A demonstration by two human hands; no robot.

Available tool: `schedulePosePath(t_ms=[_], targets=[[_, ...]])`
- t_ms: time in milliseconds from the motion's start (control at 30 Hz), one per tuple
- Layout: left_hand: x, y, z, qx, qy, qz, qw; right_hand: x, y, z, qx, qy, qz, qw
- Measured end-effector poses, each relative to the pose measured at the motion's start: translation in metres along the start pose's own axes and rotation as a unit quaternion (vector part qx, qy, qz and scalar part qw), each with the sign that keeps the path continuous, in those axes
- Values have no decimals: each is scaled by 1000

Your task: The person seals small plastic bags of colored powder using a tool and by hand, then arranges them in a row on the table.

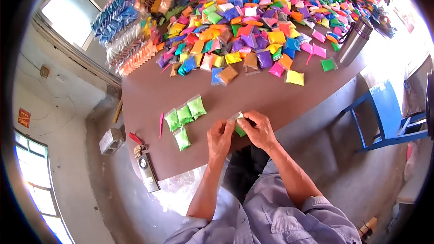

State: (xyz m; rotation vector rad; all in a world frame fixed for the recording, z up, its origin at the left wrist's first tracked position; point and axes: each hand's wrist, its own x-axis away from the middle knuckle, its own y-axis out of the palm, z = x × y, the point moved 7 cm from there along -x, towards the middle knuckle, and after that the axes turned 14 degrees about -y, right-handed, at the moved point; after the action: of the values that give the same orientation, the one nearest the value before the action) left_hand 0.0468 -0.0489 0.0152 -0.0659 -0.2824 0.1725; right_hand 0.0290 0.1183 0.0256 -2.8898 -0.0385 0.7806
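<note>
My left hand (220, 138) and my right hand (257, 129) meet over the table's near edge, fingers closed on one small clear bag with green filling (240, 129). Both hands pinch it close to its upper, clear end; part of the bag is hidden behind my fingers. To the left of my left hand lie several similar light green bags (184, 114), three in a touching row and a single green bag (182, 138) just below them. A thin pink stick-like thing (161, 125) rests left of these bags.
A large heap of colourful small bags (253, 36) covers the far side of the brown table (149, 86). A steel flask (356, 40) stands at the right edge. Keys (140, 149) and a dark phone-like object (148, 171) lie at the left corner. A blue chair (384, 113) stands right.
</note>
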Motion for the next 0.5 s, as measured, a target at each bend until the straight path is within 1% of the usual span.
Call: schedulePosePath(t_ms=[100,167,233,333,367,400,433,500], targets=[[1,1,7,-28,28,4,999,-3,-2,-4,17,-11,-14,1000],[-2,1,2,-17,32,-2,999,-4,-3,-5,14,-8,-12,1000],[-1,3,-1,-6,35,-11,999,-3,-2,1,-11,44,-19,999],[1,12,2,14,32,-25,999,-2,-7,1,-27,73,-16,997],[4,16,1,30,10,-19,999,-1,-7,3,-27,74,-12,997],[5,20,2,45,-11,-15,999,0,-10,4,-21,62,21,998],[6,23,4,43,-10,-21,999,2,-14,5,-14,50,55,997],[8,31,4,17,-26,-58,998,3,-14,8,-11,53,81,995]])
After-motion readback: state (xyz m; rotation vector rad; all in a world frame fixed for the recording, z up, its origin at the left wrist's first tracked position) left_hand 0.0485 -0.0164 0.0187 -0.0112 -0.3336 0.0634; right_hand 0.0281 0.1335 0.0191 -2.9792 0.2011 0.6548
